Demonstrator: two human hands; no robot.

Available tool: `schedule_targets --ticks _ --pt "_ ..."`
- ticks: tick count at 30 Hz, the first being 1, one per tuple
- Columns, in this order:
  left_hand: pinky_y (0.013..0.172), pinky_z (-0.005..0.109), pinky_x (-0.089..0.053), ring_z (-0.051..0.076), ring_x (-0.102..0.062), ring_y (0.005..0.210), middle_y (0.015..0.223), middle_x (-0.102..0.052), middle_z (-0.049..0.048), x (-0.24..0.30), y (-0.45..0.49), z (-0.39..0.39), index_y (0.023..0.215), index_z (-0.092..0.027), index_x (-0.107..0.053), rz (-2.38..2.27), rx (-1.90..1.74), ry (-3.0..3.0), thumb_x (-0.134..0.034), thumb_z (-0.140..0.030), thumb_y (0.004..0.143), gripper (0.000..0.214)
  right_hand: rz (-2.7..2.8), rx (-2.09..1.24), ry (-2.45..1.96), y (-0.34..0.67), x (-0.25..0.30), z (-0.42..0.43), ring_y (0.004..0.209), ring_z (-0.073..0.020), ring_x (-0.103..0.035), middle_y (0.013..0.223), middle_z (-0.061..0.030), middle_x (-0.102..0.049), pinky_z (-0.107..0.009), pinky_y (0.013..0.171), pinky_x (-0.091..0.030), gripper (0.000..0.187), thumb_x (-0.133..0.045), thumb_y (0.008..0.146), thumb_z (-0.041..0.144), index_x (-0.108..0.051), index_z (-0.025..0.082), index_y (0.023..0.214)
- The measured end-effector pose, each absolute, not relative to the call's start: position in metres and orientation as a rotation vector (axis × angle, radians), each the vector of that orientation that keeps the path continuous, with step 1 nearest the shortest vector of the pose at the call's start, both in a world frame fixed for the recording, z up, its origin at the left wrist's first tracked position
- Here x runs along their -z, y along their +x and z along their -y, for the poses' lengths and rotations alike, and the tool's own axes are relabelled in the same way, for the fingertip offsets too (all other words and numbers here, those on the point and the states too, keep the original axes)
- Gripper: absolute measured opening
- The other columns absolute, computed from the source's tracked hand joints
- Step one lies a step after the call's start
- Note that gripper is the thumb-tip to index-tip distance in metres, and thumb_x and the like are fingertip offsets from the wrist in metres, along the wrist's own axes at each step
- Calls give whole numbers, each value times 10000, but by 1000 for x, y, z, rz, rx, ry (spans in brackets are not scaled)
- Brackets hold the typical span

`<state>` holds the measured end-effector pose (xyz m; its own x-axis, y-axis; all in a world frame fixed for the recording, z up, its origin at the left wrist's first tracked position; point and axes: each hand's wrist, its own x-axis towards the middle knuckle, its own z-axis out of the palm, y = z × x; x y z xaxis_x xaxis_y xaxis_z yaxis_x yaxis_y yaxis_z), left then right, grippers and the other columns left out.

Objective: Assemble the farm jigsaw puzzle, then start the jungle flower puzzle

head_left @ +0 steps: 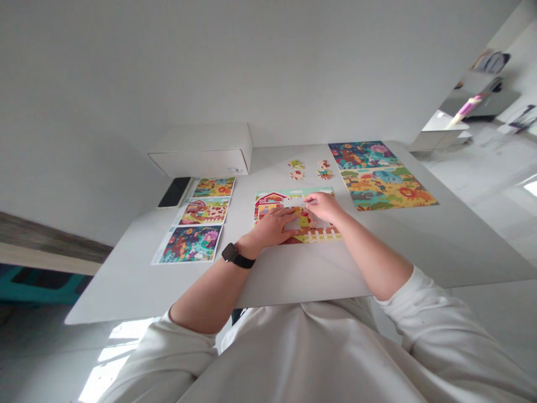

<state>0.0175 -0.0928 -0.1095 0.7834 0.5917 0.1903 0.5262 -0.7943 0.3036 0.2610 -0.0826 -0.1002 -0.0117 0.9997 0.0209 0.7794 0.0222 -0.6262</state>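
On the worktop (289,277), we see the farm puzzle (323,236), with pale gaps in it, under our two hands. Our left hand (274,225) lies flat on it, fingers apart. Our right hand (325,207) is at its upper part; we cannot tell whether those fingers are clamped on a piece. Beyond lie loose pieces (297,175); three prints (204,211) lie to the left.
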Motion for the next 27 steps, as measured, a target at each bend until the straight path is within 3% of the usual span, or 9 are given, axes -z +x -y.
schedule_targets --ticks 7,17,27 --pt "1299 546 -357 360 -482 1496 1573 -589 143 117 25 94 1506 -217 -643 -964 -427 2738 -658 -459 995 566 2186 -355 -1765 259 101 88 1129 -248 -717 1254 -80 -782 -322 979 -528 221 -706 946 165 -826 247 1113" --pt "1291 531 -357 359 -500 1492 1590 -580 149 120 26 93 1507 -191 -633 -986 -386 2765 -616 -501 1016 581 2206 -319 -1840 260 95 92 1073 -255 -705 1258 -83 -759 -311 866 -520 214 -698 954 197 -823 258 1118" --pt "1273 541 -365 356 -502 1464 1557 -588 146 121 29 97 1589 -234 -554 -1033 -412 2784 -562 -511 1049 607 2251 -307 -1771 259 102 87 1078 -230 -709 1196 -76 -767 -307 956 -513 220 -681 974 198 -818 256 1135"
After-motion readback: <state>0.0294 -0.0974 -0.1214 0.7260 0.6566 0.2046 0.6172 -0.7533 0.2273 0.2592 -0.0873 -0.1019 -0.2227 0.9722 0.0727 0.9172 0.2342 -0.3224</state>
